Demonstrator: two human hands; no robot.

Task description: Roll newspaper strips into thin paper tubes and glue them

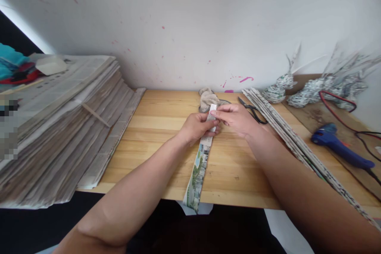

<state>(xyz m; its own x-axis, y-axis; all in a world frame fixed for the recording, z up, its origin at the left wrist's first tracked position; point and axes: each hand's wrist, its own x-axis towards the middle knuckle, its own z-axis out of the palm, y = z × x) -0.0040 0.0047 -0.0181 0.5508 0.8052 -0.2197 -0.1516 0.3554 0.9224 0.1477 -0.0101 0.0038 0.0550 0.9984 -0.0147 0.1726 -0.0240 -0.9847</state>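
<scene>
A narrow strip of printed newspaper [198, 170] runs from between my hands down past the table's front edge. Its upper end looks folded narrow, while the lower part is wider and shows a coloured picture. My left hand [198, 127] is closed around the strip near its top. The fingers of my right hand [233, 117] pinch the same end from the right. Just behind my hands lies a bundled beige cloth [208, 98]. Black-handled scissors [253, 110] rest to the right of my right hand, partly hidden by it.
A tall newspaper stack [59, 139] fills the left side. On the right lie long rolled paper sticks [279, 131] and a blue glue gun [342, 149] with a cord on brown cardboard [303, 107]. Several woven paper figures [276, 87] stand by the wall [184, 27].
</scene>
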